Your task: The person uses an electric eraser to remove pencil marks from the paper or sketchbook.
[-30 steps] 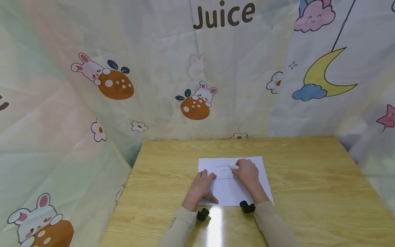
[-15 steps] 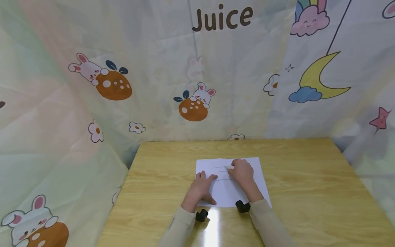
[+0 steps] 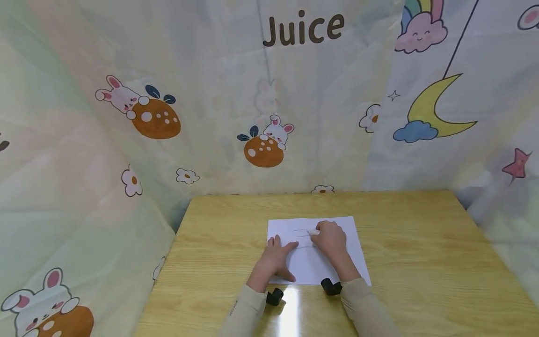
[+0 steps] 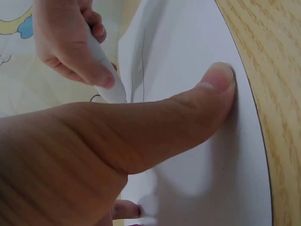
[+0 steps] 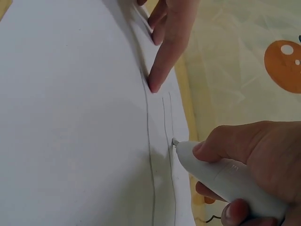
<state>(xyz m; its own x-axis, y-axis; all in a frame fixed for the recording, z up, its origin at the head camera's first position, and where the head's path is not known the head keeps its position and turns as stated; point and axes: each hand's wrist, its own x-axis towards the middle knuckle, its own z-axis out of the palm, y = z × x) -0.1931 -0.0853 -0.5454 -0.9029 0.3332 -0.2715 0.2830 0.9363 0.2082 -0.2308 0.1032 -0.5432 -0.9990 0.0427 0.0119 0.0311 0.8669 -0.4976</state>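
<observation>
A white sheet of paper (image 3: 311, 271) with several thin dark lines across it lies on the table. My left hand (image 3: 275, 257) rests on its left part, fingers spread; in the left wrist view the thumb (image 4: 218, 82) presses near the paper's edge. My right hand (image 3: 331, 238) grips a thick white pen-shaped tool (image 5: 225, 179) that tapers to a narrow greyish tip. In the right wrist view that tip meets the paper at the drawn lines, short of the left index fingertip. Curled fingers hide part of the tool's rear.
The wooden table (image 3: 421, 252) extends on both sides of the paper. A printed fabric backdrop (image 3: 210, 103) hangs behind and to the sides. Black wrist-worn pieces sit at both cuffs, the left one (image 3: 275, 296) and the right one (image 3: 331, 286) close over the table.
The right hand with the white pen-shaped tool has shifted slightly left over the paper. The left hand stays in place on the sheet. The head view has moved a little.
</observation>
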